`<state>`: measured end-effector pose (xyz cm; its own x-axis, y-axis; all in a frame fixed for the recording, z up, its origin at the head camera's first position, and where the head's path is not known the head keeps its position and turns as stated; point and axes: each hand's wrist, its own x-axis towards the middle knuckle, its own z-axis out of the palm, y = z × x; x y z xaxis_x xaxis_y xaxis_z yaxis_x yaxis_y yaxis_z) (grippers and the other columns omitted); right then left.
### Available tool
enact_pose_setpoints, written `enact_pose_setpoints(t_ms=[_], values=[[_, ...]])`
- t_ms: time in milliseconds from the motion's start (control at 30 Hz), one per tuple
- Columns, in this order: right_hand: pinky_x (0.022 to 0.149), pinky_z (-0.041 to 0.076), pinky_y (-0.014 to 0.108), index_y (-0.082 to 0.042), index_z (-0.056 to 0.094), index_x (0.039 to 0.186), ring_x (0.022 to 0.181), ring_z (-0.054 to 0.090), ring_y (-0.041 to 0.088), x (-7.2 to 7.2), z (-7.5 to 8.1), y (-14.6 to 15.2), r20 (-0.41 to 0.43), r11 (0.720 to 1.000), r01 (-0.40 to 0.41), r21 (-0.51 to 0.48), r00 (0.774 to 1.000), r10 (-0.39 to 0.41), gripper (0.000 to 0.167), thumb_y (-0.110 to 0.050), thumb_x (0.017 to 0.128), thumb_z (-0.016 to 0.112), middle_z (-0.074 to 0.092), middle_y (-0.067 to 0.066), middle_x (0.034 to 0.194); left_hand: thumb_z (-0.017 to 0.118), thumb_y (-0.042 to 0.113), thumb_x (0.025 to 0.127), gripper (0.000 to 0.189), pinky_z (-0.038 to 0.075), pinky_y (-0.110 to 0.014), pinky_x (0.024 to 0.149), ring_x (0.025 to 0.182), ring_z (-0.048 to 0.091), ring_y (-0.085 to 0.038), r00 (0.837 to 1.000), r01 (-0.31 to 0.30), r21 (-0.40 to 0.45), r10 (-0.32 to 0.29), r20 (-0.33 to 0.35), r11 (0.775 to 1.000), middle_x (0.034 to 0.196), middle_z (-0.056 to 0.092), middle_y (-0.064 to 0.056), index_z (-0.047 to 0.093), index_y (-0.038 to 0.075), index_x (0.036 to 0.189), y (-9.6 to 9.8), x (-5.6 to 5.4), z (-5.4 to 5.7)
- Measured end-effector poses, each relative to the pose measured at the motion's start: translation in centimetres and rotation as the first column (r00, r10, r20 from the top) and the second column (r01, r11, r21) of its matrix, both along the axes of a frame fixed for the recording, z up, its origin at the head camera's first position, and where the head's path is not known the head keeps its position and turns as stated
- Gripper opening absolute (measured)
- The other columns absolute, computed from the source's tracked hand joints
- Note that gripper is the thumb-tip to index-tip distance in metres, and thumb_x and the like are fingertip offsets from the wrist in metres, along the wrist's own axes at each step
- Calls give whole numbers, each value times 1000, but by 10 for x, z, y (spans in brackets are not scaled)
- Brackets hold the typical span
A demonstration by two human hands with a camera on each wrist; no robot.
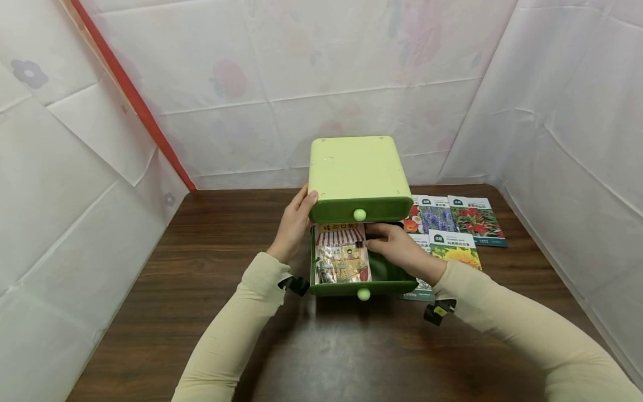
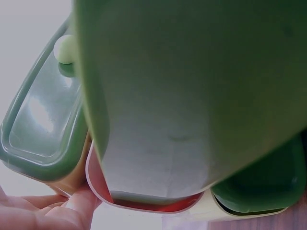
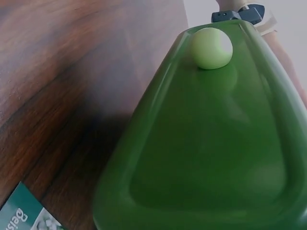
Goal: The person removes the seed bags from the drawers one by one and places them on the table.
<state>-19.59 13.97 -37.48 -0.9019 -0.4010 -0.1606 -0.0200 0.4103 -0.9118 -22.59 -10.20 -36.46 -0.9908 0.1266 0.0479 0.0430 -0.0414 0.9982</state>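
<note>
A pale green desktop drawer box [image 1: 358,167] stands on the table with its dark green lower drawer [image 1: 389,288] pulled out. An illustrated packet with a striped awning [image 1: 344,257] lies in the drawer's left half, its top edge under the upper drawer front [image 1: 334,211]. My left hand [image 1: 293,223] rests against the box's left side, thumb at the upper front corner; its fingers [image 2: 79,206] touch the side wall in the left wrist view. Reaching into the drawer, my right hand [image 1: 397,245] pinches the packet's right edge with thumb and fingers. In the right wrist view the drawer's round knob [image 3: 211,48] shows, but the right hand does not.
Several flower seed packets lie right of the box, among them one with a yellow flower [image 1: 454,245] and one with red flowers [image 1: 477,218]. White printed sheeting [image 1: 241,128] encloses the dark wooden table [image 1: 201,268] at the back and sides.
</note>
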Motion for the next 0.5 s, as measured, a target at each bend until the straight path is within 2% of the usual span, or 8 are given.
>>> enact_pose_setpoints(t_ms=[167, 300, 400, 500], values=[[103, 50, 41, 9, 23, 152, 133, 46, 41, -4, -2, 1, 127, 994, 10, -105, 992, 3, 58, -7, 101, 46, 33, 30, 152, 48, 50, 100, 68, 40, -45, 112, 134, 48, -26, 1000, 3, -3, -3, 3, 1000, 161, 27, -3, 22, 23, 157, 0, -1, -1], [97, 54, 40, 11, 20, 152, 126, 53, 41, -7, -5, 0, 202, 994, 18, -110, 979, 5, 58, -5, 101, 44, 37, 33, 148, 48, 51, 100, 68, 41, -45, 112, 133, 49, -26, 1000, 1, -2, -1, 3, 1000, 160, 28, -3, 23, 24, 157, -1, -2, -2], [91, 57, 39, 12, 22, 151, 110, 63, 34, -8, -7, -2, 253, 995, 32, -99, 967, -6, 59, -3, 99, 47, 47, 34, 137, 48, 51, 100, 68, 41, -44, 112, 133, 50, -25, 1000, 1, -1, -1, 1, 1000, 160, 28, -3, 23, 25, 157, -1, -1, -1], [82, 60, 37, 11, 26, 149, 89, 66, 23, -8, -8, -4, 285, 997, 32, -71, 958, -11, 60, -2, 97, 52, 58, 27, 118, 48, 51, 100, 68, 41, -44, 112, 133, 50, -25, 1000, 3, 0, -3, -5, 1000, 160, 28, -2, 22, 25, 157, 0, 0, -1]])
